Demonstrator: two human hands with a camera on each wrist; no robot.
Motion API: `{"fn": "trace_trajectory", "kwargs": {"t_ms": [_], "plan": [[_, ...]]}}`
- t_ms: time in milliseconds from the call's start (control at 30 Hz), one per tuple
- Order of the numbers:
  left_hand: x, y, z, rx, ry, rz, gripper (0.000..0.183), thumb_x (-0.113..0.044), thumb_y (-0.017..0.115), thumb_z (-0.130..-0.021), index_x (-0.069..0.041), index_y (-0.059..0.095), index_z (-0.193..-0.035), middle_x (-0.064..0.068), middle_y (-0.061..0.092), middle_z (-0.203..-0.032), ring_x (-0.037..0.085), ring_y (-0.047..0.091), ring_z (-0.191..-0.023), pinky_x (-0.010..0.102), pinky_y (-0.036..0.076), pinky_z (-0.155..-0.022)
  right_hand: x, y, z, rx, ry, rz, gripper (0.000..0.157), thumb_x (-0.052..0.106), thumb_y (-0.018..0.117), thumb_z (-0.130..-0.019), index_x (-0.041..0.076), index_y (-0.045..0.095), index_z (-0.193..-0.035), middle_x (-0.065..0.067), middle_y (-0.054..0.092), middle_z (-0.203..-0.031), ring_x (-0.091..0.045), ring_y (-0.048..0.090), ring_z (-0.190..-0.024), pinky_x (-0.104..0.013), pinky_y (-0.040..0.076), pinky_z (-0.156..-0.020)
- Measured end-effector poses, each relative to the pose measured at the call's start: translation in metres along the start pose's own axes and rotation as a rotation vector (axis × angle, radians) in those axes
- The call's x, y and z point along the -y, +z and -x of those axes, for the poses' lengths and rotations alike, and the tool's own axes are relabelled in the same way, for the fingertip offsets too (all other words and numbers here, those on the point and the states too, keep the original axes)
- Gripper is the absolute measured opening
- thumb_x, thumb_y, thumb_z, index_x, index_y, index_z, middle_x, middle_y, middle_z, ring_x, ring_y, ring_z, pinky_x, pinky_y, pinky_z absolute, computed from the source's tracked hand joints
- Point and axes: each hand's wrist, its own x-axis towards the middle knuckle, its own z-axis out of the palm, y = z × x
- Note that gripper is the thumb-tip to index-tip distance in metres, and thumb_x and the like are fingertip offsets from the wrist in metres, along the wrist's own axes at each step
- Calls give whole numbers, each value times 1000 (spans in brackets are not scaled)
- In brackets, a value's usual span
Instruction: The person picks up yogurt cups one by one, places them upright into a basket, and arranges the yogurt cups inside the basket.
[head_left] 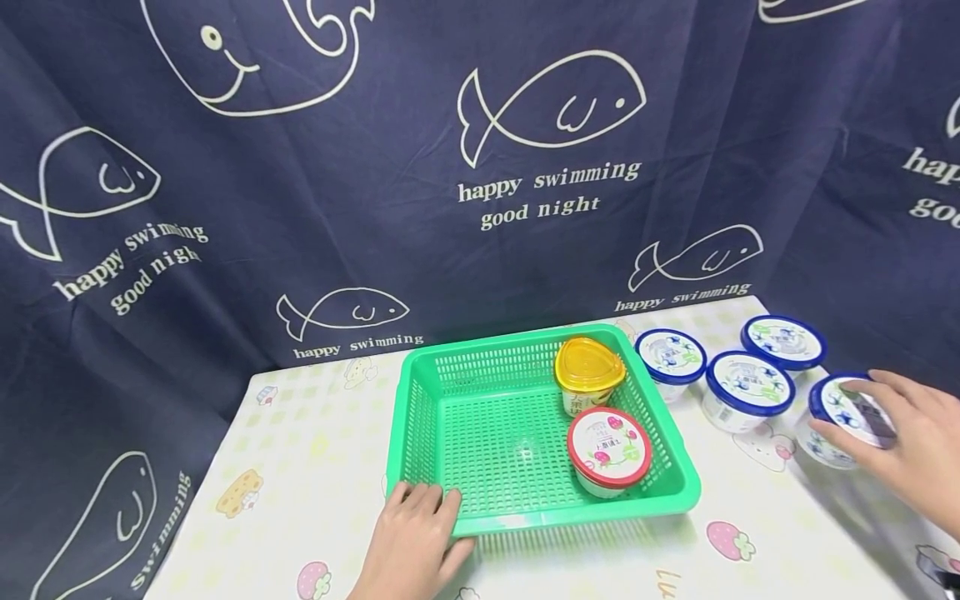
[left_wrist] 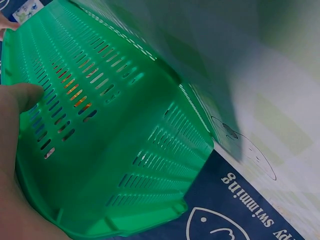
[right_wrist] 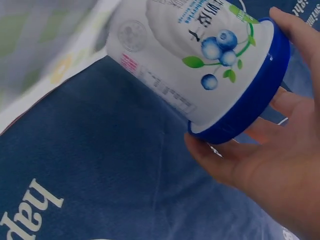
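Note:
My left hand [head_left: 414,537] grips the near left rim of a green plastic basket [head_left: 517,522], fingers over the edge and thumb on the outer wall. Inside, at the basket's right end, are a yellow-lidded cup [head_left: 588,367] and, nearer me, a red-lidded tub [head_left: 609,450] with a berry print. Farther right, my right hand [head_left: 911,429] holds a blue-lidded blueberry yogurt tub [right_wrist: 200,65] round its lid, thumb on one side and fingers on the other. In the head view the hand covers part of that lid.
Other blue-lidded tubs stand right of the basket: one by its rim [head_left: 670,357], one in the middle [head_left: 750,383], one farther back [head_left: 783,342]. A patterned cloth covers the table [head_left: 300,450]. A dark blue fish-print curtain [head_left: 420,208] hangs behind.

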Motion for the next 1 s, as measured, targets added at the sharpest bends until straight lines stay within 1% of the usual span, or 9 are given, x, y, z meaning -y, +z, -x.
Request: {"fn": "trace_trajectory", "kwargs": {"t_ms": [67, 167, 300, 367, 433, 600, 700, 867, 1000], "plan": [[0, 0, 0, -9, 1, -2, 26, -40, 71, -74, -19, 55, -74, -8, 35, -60, 14, 45, -56, 33, 38, -67, 3, -1, -2, -42, -16, -34, 78, 64, 75, -73, -5, 63, -108, -41, 53, -119, -64, 43, -111, -60, 22, -111], [0, 0, 0, -23, 3, -2, 26, -40, 70, -73, -19, 54, -73, -8, 34, -60, 14, 44, -56, 33, 37, -66, 9, -4, -5, -64, -19, -49, 86, 72, 69, -74, -5, 62, -111, -40, 51, -123, -62, 42, -116, -56, 20, -115], [-1, 0, 0, -22, 1, -3, 26, -39, 70, -73, -18, 55, -74, -8, 34, -60, 14, 45, -56, 32, 37, -66, 17, -8, -9, -51, -10, -25, 83, 69, 70, -75, -5, 61, -112, -38, 49, -128, -59, 39, -124, -53, 17, -117], [-1, 0, 0, -17, -2, -1, 26, -39, 71, -73, -19, 56, -74, -8, 34, -59, 13, 45, -56, 32, 37, -65, 21, -10, -11, -52, -22, -22, 80, 65, 74, -74, -4, 61, -112, -38, 50, -128, -58, 39, -124, -53, 17, -117], [-1, -1, 0, -14, -2, 0, 26, -39, 72, -73, -19, 56, -74, -9, 34, -60, 13, 45, -56, 32, 36, -65, 25, -11, -13, -63, -42, -29, 81, 68, 73, -73, -3, 62, -111, -37, 51, -127, -58, 40, -123, -52, 18, -117], [-1, 0, 0, -19, 1, 0, 24, -38, 71, -73, -19, 57, -75, -9, 34, -60, 13, 43, -56, 31, 36, -65, 36, -13, -22, -110, -120, -71, 89, 80, 63, -71, -1, 66, -107, -37, 54, -122, -60, 44, -115, -50, 21, -116], [-1, 0, 0, -17, 3, -2, 24, -38, 71, -73, -18, 58, -75, -8, 35, -60, 14, 44, -57, 32, 36, -65, 43, -15, -26, -104, -136, -78, 81, 73, 69, -71, 1, 67, -107, -36, 55, -123, -60, 44, -116, -51, 21, -115], [-1, 2, 1, -19, 8, -5, 26, -40, 71, -73, -18, 59, -77, -8, 38, -61, 15, 48, -58, 33, 38, -67, 54, -18, -29, -65, -126, -66, 67, 53, 81, -69, 2, 66, -109, -33, 55, -126, -57, 43, -120, -53, 21, -116], [0, 2, 1, -22, 10, -8, 27, -42, 70, -74, -17, 59, -78, -8, 39, -62, 15, 49, -59, 33, 38, -68, 64, -19, -34, -31, -96, -42, 62, 44, 85, -66, 5, 66, -111, -30, 54, -130, -56, 42, -121, -64, 24, -108]]}}
